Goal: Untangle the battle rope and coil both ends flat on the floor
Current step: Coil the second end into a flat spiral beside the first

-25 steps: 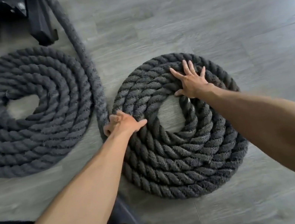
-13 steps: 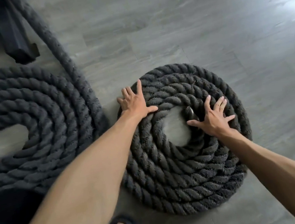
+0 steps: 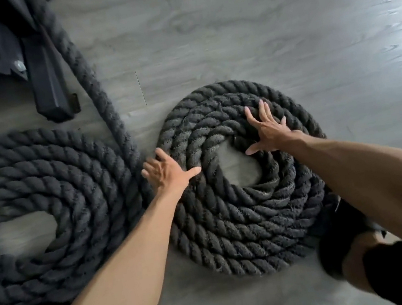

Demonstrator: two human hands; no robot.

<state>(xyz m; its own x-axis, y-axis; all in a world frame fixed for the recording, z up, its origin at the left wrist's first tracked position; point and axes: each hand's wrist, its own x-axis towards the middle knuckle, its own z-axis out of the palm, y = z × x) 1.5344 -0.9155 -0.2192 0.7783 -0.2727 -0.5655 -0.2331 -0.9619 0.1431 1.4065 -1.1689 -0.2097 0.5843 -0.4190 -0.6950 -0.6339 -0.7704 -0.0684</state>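
Left hand (image 3: 168,171) spread flat, palm down, on the right coil (image 3: 246,224) at its 9 o'clock edge; thumb points to the centre hole, fingers blurred at the coil's outer edge. Right hand (image 3: 268,131) also spread flat, fingers fanned, pressing the turns at about 1 o'clock, thumb hanging over the hole. Neither hand pinches or grips anything. Probably pressing down and turning the coil to tighten the spiral and keep it flat, one hand on each side so the turns don't ride up.

Right coil lies flat on the grey floor (image 3: 253,23), several turns, bare floor showing in the hole. Left coil (image 3: 56,203) at 9 o'clock from it, bigger, also flat, just beside or touching it near the left hand; can't tell which. A straight run of rope (image 3: 85,73) goes from between the coils up to 11 o'clock, past a black equipment foot (image 3: 49,89). Shoe (image 3: 342,240) at the right coil's 4 o'clock edge, overlapping it.

Versus half a second ago: left hand slid from about 10 o'clock down to 9; right hand went from 3 o'clock up to 1. Versus a second ago, they are back near the same places, so it looks like a repeated pat-and-rotate. Camera has shifted; shoe newly in view at right. Both coils look nearly done.
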